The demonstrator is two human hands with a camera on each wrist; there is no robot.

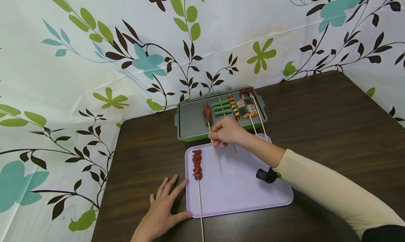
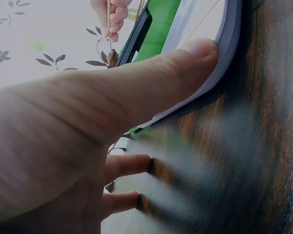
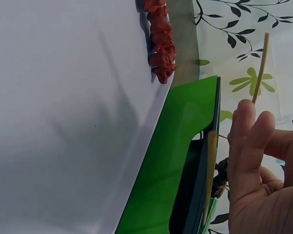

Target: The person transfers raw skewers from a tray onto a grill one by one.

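In the head view we see the right hand (image 1: 226,131) pinching the stick (image 1: 214,153) of a rough brown meat skewer (image 1: 207,113), its meat at the gray griddle (image 1: 191,119) beyond. The spread left hand (image 1: 162,207) touches the smooth lilac tray (image 1: 235,189), a lumpy red meat skewer (image 1: 197,164) just right of that hand. Only the right wrist view shows us a dark opening (image 3: 188,195) in the griddle's glossy green side (image 3: 176,124).

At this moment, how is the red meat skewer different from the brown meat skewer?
The red meat skewer is bright red, while the brown meat skewer is dull brown. The red one lies with its meat on the purple tray; the brown one is pinched by the right hand, its meat over the grill. Both have a thin, pale stick.
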